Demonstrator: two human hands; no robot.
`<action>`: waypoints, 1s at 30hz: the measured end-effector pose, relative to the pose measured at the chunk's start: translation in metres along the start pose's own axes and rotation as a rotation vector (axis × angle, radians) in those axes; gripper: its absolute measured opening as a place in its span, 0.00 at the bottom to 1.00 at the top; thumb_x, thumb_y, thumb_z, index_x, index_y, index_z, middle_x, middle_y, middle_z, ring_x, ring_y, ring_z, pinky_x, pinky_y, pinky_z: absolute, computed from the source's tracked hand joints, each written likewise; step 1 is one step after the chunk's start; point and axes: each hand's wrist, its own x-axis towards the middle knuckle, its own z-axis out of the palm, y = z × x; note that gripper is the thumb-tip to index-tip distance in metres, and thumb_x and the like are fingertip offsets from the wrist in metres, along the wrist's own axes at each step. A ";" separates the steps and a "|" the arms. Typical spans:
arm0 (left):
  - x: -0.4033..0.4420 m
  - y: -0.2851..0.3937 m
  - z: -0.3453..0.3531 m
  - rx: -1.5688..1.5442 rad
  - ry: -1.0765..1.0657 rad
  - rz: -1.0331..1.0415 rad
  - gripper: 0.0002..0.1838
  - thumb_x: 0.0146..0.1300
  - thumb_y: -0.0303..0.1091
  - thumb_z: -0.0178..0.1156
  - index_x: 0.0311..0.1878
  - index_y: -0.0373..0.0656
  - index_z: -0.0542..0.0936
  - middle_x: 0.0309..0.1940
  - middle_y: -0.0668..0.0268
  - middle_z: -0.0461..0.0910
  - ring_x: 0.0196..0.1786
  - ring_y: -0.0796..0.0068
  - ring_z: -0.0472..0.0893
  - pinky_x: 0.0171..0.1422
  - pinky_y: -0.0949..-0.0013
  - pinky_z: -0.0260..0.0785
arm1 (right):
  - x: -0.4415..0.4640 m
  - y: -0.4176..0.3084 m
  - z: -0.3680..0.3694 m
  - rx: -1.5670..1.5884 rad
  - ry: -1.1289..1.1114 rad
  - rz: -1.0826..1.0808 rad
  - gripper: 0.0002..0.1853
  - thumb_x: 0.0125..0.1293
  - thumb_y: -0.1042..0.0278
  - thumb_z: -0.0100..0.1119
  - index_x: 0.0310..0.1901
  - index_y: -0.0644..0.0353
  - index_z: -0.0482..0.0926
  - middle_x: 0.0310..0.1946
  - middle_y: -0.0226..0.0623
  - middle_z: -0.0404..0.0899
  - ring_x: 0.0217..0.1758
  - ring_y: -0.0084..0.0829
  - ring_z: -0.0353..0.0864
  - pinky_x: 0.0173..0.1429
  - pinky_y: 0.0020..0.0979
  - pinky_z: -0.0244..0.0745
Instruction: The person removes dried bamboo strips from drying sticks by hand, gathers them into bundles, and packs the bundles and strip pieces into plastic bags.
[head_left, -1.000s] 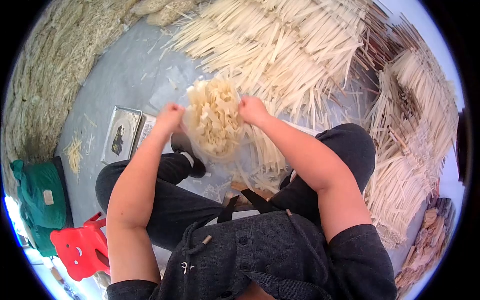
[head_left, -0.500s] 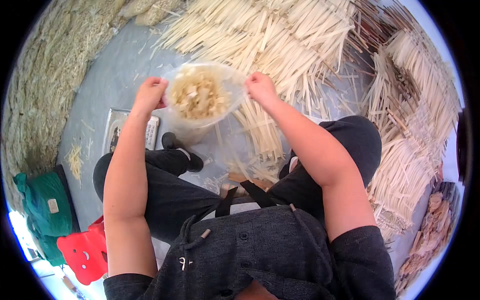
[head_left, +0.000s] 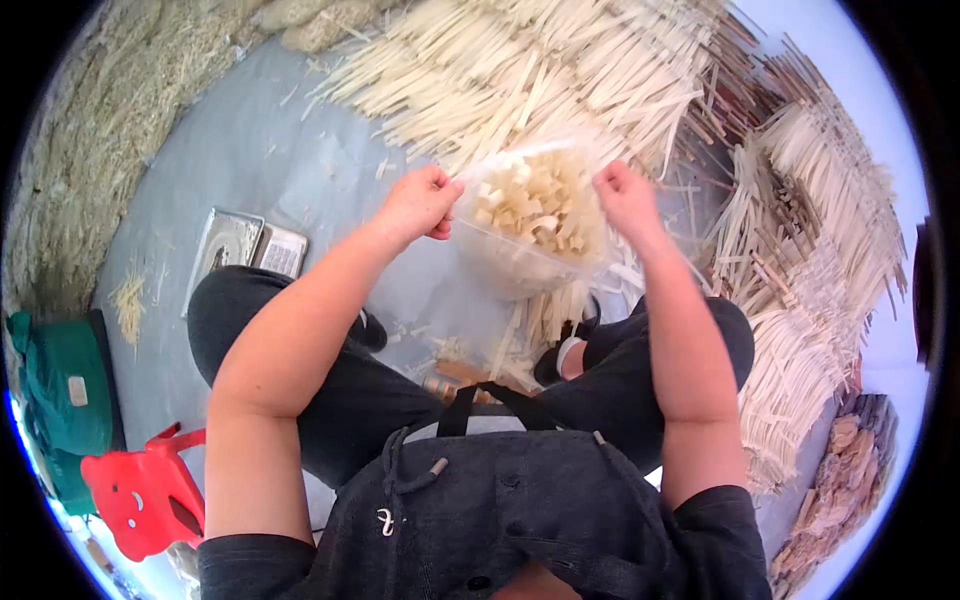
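Observation:
A clear plastic bag (head_left: 510, 262) hangs with its mouth spread wide between my two hands, in front of my knees. Inside it lie many short, pale, cream-coloured pieces (head_left: 540, 205); I cannot tell their material. My left hand (head_left: 422, 203) is closed on the left edge of the bag's mouth. On the opposite side, my right hand (head_left: 627, 195) pinches the other edge. Past the bag, long pale strips (head_left: 520, 80) are spread in a thick layer over the floor.
A scale with a metal pan (head_left: 232, 245) and keypad (head_left: 281, 250) sits beside my left knee. To the left are a red plastic bear-faced seat (head_left: 135, 500) and a green bag (head_left: 65, 385). Stacked strips (head_left: 810, 300) line the right; brownish pieces (head_left: 840, 480) lie lower right.
Both hands have carried the bag to the right. They are now closer together, and the bag's mouth has tilted. My right foot shows more, and my view has shifted slightly.

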 end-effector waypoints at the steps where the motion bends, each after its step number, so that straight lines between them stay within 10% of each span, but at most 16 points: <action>1: 0.001 0.007 -0.001 -0.030 0.038 0.081 0.13 0.68 0.42 0.59 0.39 0.41 0.73 0.23 0.68 0.75 0.22 0.79 0.76 0.27 0.71 0.76 | 0.001 -0.017 -0.005 -0.004 0.017 -0.013 0.08 0.62 0.68 0.59 0.32 0.64 0.77 0.19 0.33 0.77 0.21 0.23 0.72 0.29 0.28 0.68; 10: -0.073 0.084 -0.063 -0.058 0.098 0.310 0.12 0.68 0.40 0.56 0.32 0.41 0.74 0.18 0.67 0.76 0.19 0.79 0.77 0.24 0.74 0.72 | 0.001 -0.114 -0.065 0.532 -0.017 0.044 0.09 0.63 0.67 0.60 0.30 0.62 0.75 0.16 0.25 0.70 0.21 0.15 0.65 0.27 0.24 0.62; 16: -0.030 0.037 -0.078 0.542 0.069 -0.028 0.18 0.68 0.42 0.54 0.26 0.38 0.76 0.18 0.66 0.78 0.20 0.78 0.79 0.25 0.73 0.72 | -0.003 -0.074 0.019 0.099 -0.098 -0.024 0.09 0.59 0.67 0.61 0.27 0.63 0.76 0.18 0.39 0.73 0.21 0.29 0.70 0.29 0.31 0.67; 24: -0.100 0.075 -0.110 0.216 0.022 0.061 0.16 0.65 0.40 0.53 0.30 0.36 0.79 0.21 0.63 0.80 0.23 0.71 0.81 0.27 0.69 0.74 | -0.005 -0.127 -0.071 0.341 -0.223 0.046 0.12 0.56 0.62 0.61 0.26 0.63 0.76 0.17 0.41 0.74 0.21 0.31 0.70 0.30 0.32 0.68; 30: -0.031 -0.007 -0.094 1.323 -0.042 0.110 0.14 0.63 0.39 0.53 0.34 0.39 0.81 0.35 0.53 0.84 0.40 0.56 0.84 0.45 0.56 0.76 | -0.003 -0.085 -0.008 -0.595 -0.383 -0.070 0.09 0.57 0.64 0.59 0.30 0.61 0.78 0.23 0.40 0.78 0.27 0.35 0.78 0.34 0.34 0.72</action>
